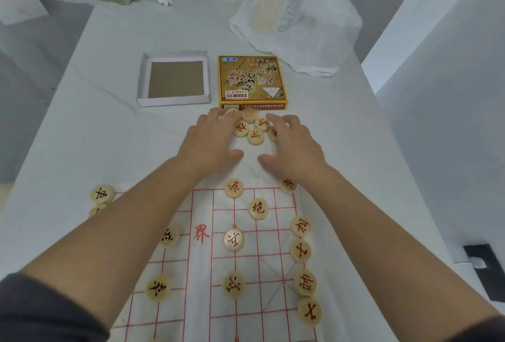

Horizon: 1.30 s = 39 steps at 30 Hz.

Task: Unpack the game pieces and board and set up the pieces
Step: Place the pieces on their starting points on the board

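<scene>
Bare table (114, 133) left; boxes (251, 81) behind pieces (250, 125).

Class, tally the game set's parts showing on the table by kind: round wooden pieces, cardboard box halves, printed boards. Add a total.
Round pale wooden game pieces, counting partly hidden ones: 19
Cardboard box halves, white tray and yellow lid: 2
White board sheet with red grid: 1
Total: 22

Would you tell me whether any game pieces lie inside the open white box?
No, the open white box shows only its bare brown cardboard bottom.
</scene>
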Available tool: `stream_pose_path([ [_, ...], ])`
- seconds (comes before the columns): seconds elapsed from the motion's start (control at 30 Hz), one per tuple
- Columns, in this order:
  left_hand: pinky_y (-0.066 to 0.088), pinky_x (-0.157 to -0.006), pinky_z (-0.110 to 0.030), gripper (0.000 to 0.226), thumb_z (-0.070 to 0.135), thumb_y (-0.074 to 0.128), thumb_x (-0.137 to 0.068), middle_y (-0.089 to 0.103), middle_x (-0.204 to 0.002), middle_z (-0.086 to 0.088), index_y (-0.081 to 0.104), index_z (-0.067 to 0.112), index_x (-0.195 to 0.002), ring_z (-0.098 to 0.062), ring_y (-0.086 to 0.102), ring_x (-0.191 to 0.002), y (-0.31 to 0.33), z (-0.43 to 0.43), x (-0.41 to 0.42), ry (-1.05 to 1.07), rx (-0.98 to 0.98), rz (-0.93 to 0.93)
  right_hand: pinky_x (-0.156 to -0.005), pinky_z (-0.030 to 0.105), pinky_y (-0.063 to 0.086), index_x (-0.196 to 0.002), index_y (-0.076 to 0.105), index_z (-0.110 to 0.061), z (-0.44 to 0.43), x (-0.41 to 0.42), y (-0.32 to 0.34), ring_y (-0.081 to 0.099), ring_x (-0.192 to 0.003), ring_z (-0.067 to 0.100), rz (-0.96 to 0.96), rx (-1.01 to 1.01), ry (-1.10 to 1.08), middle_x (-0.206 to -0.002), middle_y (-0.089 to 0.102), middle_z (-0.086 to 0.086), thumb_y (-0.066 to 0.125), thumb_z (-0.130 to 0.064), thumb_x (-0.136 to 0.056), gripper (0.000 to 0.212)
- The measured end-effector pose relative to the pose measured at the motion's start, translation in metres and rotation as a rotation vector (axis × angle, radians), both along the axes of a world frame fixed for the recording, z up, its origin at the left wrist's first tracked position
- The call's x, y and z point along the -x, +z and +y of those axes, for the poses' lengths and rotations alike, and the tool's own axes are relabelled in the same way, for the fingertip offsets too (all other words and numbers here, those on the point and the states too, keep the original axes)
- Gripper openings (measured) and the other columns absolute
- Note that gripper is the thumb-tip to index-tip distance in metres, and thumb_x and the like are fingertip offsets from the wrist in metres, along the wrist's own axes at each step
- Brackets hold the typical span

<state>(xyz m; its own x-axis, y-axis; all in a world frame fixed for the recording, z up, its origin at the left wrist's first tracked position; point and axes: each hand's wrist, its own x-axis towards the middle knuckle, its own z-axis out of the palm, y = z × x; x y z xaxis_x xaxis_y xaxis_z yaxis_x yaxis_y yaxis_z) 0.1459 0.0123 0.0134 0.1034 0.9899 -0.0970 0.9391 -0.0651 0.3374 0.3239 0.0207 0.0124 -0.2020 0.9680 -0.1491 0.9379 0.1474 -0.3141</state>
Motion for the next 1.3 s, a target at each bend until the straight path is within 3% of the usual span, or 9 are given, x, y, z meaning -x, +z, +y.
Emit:
stream_pose_path([
  [0.2,0.043,-0.099,-0.04,0.088,0.036,0.078,-0.069,0.03,-0.139,-0.004,0.03,0.025,-0.142,-0.026,0.045,-0.121,0.002,0.038,-0.001,-0.025,0.176,-0.067,-0.093,0.041,0.049,-0.146,0.025,-0.026,0.037,0.009,-0.001,0.053,-0.112,0.028,0.143,0.123,0.051,-0.136,0.028,0.005,0.071,-0.032,-0.075,0.084],
  [0.37,0.04,-0.101,-0.036,0.097,0.032,0.083,-0.067,0.025,-0.141,-0.006,0.027,0.024,-0.145,-0.028,0.044,-0.122,0.005,0.055,-0.005,-0.08,0.238,-0.066,-0.097,0.039,0.047,-0.151,0.016,-0.032,0.053,0.013,0.006,0.051,-0.113,0.026,0.032,0.237,0.14,-0.139,0.023,0.002,0.072,-0.03,-0.072,0.096],
  [0.6,0.044,-0.095,-0.036,0.101,0.033,0.085,-0.064,0.026,-0.141,-0.005,0.023,0.027,-0.144,-0.029,0.048,-0.117,0.007,0.053,-0.009,-0.082,0.285,-0.013,-0.086,0.039,0.052,-0.139,0.033,-0.027,0.05,0.016,0.008,0.054,-0.097,0.026,-0.053,0.234,0.184,-0.123,0.03,0.003,0.073,-0.034,-0.069,0.08],
  [0.77,0.046,-0.081,-0.034,0.087,0.033,0.084,-0.065,0.036,-0.126,-0.006,0.03,0.03,-0.134,-0.026,0.052,-0.098,0.009,0.038,-0.005,-0.076,0.294,-0.018,-0.082,0.039,0.052,-0.137,0.034,-0.029,0.031,0.012,0.005,0.055,-0.095,0.024,-0.064,0.189,0.215,-0.12,0.032,0.002,0.069,-0.036,-0.071,0.075],
  [0.97,0.05,-0.077,-0.035,0.069,0.039,0.081,-0.067,0.039,-0.107,0.0,0.035,0.035,-0.118,-0.022,0.054,-0.088,0.003,0.015,0.003,-0.055,0.262,-0.037,-0.081,0.037,0.052,-0.137,0.036,-0.031,0.013,0.002,0.003,0.052,-0.099,0.019,-0.021,0.177,0.213,-0.121,0.032,-0.002,0.065,-0.037,-0.075,0.069],
  [1.3,0.053,-0.08,-0.039,0.06,0.042,0.075,-0.072,0.043,-0.109,0.006,0.039,0.04,-0.12,-0.018,0.056,-0.096,-0.002,-0.004,0.015,-0.066,0.213,-0.075,-0.078,0.034,0.053,-0.129,0.048,-0.031,-0.001,-0.014,-0.003,0.054,-0.093,0.015,0.079,0.104,0.163,-0.122,0.037,-0.005,0.067,-0.047,-0.081,0.054],
])
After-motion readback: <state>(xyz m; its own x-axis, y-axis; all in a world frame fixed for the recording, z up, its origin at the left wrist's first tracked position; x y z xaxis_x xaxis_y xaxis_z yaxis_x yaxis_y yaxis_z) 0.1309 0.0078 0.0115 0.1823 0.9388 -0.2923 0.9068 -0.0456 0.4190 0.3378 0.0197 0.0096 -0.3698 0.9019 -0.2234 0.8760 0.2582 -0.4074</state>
